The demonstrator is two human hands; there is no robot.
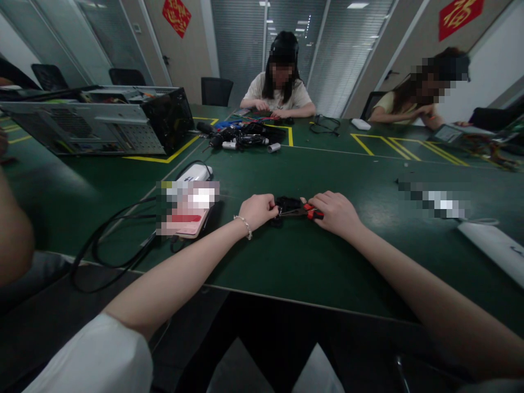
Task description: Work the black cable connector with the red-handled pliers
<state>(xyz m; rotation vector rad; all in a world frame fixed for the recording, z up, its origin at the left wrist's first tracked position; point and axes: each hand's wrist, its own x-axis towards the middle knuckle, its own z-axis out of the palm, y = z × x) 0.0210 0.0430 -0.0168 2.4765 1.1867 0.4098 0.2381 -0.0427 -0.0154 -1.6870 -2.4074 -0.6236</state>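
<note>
In front of me on the green table (262, 256), my right hand (338, 210) is closed around the red and black handles of a pair of pliers (314, 212). The pliers' metal jaws point left, toward my other hand. My left hand (257, 210), with a bracelet at its wrist, pinches the near end of a black bundle (289, 204) that looks like coiled cable. The bundle lies between my two hands, close to the jaws. Whether the jaws grip it is too small and dark to tell.
Left of my hands lie a phone (192, 221), a white power bank (195, 173) and looping black cables (98, 248). Farther off are an open computer case (102, 120) and piled cables (241, 136). A white device (495, 245) is at right. Two people sit across the table.
</note>
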